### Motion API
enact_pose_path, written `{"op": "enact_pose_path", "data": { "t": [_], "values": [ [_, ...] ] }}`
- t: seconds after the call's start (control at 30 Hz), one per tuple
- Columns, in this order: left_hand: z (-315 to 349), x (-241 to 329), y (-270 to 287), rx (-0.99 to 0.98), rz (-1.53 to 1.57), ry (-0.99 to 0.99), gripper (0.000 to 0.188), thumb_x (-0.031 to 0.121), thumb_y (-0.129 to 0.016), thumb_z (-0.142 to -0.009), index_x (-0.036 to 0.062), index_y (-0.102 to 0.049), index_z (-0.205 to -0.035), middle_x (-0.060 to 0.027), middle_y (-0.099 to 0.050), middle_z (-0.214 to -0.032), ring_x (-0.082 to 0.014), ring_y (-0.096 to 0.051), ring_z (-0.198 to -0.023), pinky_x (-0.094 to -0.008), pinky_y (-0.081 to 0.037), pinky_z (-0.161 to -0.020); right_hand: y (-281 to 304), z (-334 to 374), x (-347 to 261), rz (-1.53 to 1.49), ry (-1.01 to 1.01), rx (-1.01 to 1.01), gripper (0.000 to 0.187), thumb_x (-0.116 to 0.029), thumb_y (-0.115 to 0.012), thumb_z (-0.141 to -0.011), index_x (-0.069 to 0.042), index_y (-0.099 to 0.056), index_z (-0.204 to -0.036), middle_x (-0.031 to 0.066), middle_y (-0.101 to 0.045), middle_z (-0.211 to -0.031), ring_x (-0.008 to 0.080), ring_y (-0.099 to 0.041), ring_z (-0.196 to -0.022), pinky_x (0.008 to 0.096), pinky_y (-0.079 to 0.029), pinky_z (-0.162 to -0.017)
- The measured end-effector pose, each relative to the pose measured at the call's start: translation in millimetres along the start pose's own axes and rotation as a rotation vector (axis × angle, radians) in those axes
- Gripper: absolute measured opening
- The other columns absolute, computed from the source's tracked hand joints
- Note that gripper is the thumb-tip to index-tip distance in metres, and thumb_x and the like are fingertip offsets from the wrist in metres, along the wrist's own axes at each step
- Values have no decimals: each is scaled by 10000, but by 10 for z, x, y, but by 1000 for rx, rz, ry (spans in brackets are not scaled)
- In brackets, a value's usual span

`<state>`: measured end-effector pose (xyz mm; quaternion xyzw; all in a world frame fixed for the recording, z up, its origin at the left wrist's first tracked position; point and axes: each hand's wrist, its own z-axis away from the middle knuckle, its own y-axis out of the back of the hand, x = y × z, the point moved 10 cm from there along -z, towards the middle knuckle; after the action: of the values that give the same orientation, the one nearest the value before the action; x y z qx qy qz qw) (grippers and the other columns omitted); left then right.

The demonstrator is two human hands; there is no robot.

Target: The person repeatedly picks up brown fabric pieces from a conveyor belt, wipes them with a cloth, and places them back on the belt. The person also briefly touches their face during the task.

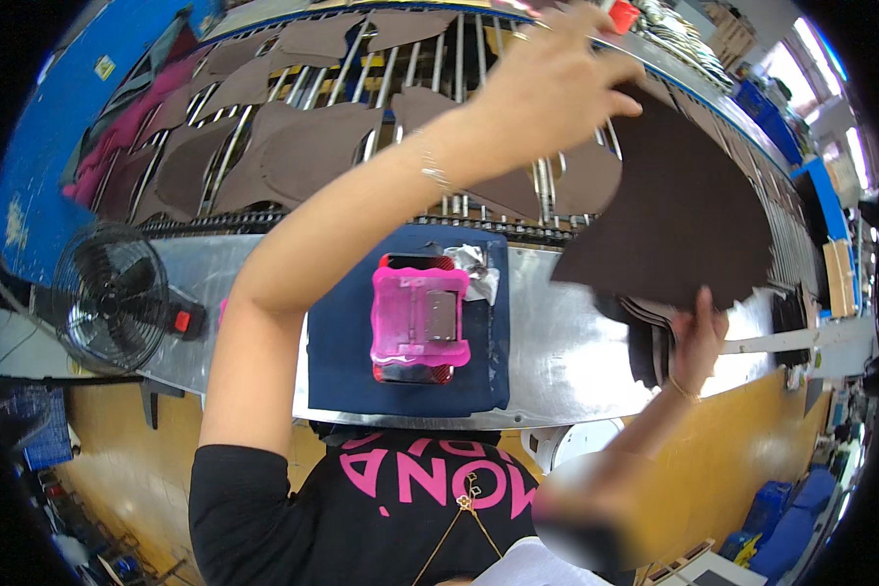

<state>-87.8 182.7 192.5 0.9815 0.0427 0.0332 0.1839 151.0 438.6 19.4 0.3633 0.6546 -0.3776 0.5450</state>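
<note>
A large dark brown cut fabric piece (pixel 693 210) is spread at the right, over the near edge of the roller conveyor. My left hand (pixel 562 88) reaches across to its upper corner, thumb and finger closing at the edge there. Lower down, my right hand (pixel 696 337) grips the bottom edge, thumb on top. Beneath that edge, partly covered, is a stack of dark pieces (pixel 645 342) on the metal table (pixel 547 361). Several brown cut pieces (pixel 308 151) lie on the conveyor's metal rods (pixel 389 78).
A pink tray (pixel 393 317) sits on a dark blue mat (pixel 337 361) in front of me. Crumpled foil (pixel 474 269) is beside it. At the left stands a black fan (pixel 112 298). A pale bar (pixel 801 339) juts in from the right.
</note>
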Motion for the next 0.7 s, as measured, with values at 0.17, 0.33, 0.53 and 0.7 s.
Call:
{"op": "enact_pose_path", "data": {
  "t": [0.17,0.33,0.53,0.7],
  "values": [
    [94,-301,501,-29,80,128,431,248,-703,-809,135,-590,-1209,-89,-515,-1179,-231,-538,-1013,-336,-446,-857,-857,-438,735,-511,-69,-109,207,-80,-624,-900,-44,-420,-885,134,-625,-859,288,-681,-810,360,-603,-678],
    [779,-707,939,-226,54,508,439,232,-692,-820,133,-578,-1232,-94,-483,-1199,-233,-521,-1066,-351,-443,-884,-1573,-1133,1635,-885,-89,-52,352,36,-411,-951,-63,-357,-1285,188,-546,-1150,337,-649,-962,395,-597,-830],
    [1804,-1067,1778,-182,14,837,411,132,-657,-853,96,-559,-1250,-65,-476,-1218,-156,-541,-981,-274,-445,-809,-2191,-1672,2407,-1005,-220,121,450,67,-293,-937,-116,-270,-1347,169,-484,-1242,331,-648,-942,411,-597,-810],
    [2324,-1135,2125,-169,25,1013,416,126,-633,-888,78,-513,-1284,-44,-461,-1251,-116,-542,-957,-247,-444,-764,-2264,-1584,2573,-898,-289,322,379,-16,-368,-967,-67,-269,-1329,168,-537,-1169,306,-659,-882,414,-604,-761]
  ]
}}
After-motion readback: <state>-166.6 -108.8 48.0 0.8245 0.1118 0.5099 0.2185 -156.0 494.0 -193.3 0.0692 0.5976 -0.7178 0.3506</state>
